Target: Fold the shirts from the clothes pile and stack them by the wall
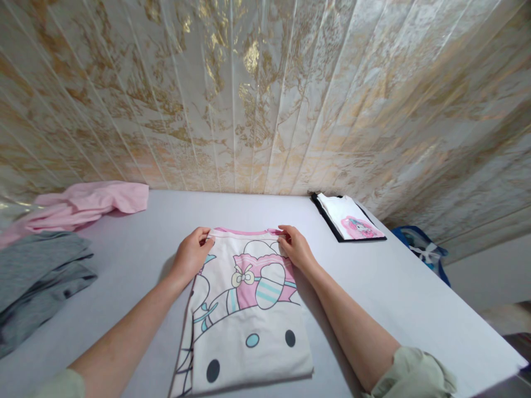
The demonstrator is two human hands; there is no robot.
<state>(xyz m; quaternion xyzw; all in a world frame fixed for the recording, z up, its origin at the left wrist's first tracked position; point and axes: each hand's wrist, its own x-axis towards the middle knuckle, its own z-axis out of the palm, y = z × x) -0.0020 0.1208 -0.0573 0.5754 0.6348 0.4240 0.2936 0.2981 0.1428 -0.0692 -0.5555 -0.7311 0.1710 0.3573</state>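
Note:
A white shirt (253, 309) with a large cartoon print in pink, blue and black lies folded on the table in front of me. Pink trim runs along its far edge. My left hand (194, 251) pinches the far left corner, thumb on top of the fabric. At the far right corner, my right hand (295, 246) grips the cloth the same way. The near part of the shirt lies flat, with a lower layer showing along its left side. The fingertips under the fabric are hidden.
Pink cloth (99, 202) and crumpled grey clothing (41, 276) lie at the left of the white table (394, 309). Folded white and black garments (348, 218) lie at the back right. A blue bag (423, 251) is beyond the right edge; a patterned curtain (249, 110) hangs behind.

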